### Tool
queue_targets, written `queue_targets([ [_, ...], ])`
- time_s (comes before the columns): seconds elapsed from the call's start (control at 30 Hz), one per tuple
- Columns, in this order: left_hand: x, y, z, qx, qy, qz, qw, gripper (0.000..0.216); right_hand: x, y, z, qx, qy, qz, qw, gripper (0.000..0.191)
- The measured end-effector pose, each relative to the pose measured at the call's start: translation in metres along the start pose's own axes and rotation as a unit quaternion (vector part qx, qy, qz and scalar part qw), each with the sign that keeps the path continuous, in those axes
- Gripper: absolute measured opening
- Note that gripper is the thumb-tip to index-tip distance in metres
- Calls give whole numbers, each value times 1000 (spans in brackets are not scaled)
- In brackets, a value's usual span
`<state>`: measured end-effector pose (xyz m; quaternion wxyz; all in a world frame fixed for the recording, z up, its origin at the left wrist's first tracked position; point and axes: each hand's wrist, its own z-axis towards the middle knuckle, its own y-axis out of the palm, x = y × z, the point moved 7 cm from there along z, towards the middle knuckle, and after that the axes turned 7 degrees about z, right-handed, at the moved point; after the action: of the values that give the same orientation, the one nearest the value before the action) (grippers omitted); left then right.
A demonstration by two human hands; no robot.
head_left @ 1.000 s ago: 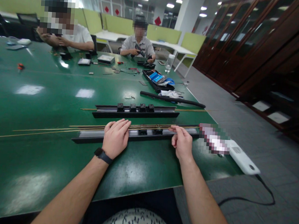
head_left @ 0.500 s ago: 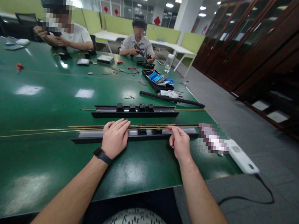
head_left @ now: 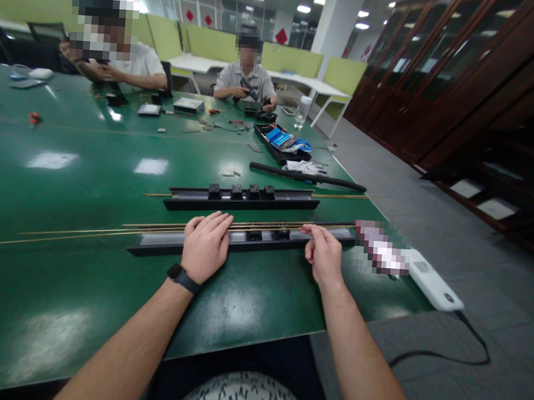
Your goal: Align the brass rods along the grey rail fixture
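Left hand (head_left: 206, 244) lies palm-down, fingers together, across the near black channel (head_left: 154, 250), its grip hidden | right hand (head_left: 325, 253) pinches at the brass rods (head_left: 265, 226) | rods run left to right between both hands, along the channel, long ends reaching left over the tabletop (head_left: 241, 308) | a second channel (head_left: 241, 205) sits roughly parallel beyond

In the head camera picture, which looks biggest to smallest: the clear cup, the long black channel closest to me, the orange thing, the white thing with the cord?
1. Long black channel
2. White thing with the cord
3. Clear cup
4. Orange thing

Farther things look smaller, so real sizes may differ.
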<state>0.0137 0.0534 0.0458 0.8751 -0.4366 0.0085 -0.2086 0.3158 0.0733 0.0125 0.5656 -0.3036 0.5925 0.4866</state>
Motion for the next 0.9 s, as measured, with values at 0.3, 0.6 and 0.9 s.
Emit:
queue_targets([
  [0.3,0,0,1,-9,-7,0,1000,38,0,5,-3,-32,1,-18,999,45],
  [0.6,-1,0,1,-4,-3,-4,1000,36,-1,2,-1,-8,6,3,1000,40],
  [0.9,0,2,0,-21,-19,-3,1000,37,-1,-1,0,4,9,13,1000,37],
])
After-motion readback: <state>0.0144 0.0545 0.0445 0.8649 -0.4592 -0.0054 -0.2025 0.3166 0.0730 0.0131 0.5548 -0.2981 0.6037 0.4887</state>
